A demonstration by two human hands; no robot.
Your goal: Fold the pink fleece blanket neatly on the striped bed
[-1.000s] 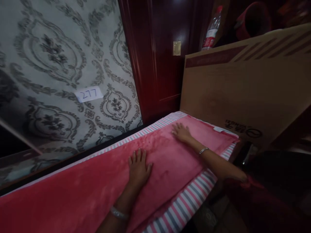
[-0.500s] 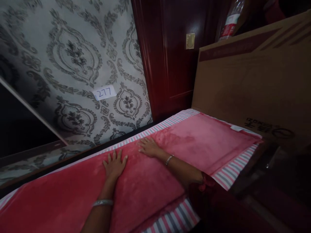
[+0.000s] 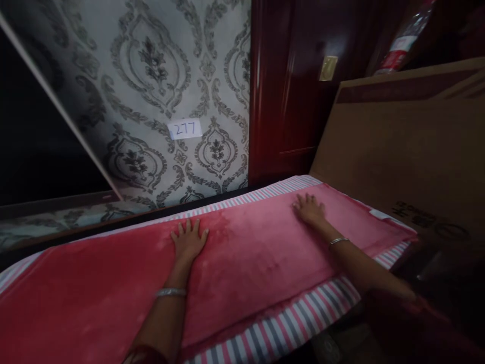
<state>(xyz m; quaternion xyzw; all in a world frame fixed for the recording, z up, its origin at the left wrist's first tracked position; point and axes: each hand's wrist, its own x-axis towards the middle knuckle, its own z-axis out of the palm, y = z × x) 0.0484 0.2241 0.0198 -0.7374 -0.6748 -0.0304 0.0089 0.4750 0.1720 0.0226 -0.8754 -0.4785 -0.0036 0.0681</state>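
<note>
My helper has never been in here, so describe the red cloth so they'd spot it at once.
Find the grey medallion wallpaper, then look below it to the striped cloth. On top lies the red cloth, with the left hand and right hand on it. Its unstriped pinkish-red face sets it apart from the pink, grey and white stripes showing along its edges.

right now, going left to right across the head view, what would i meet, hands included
dark panel → left hand → right hand → bottle
</note>
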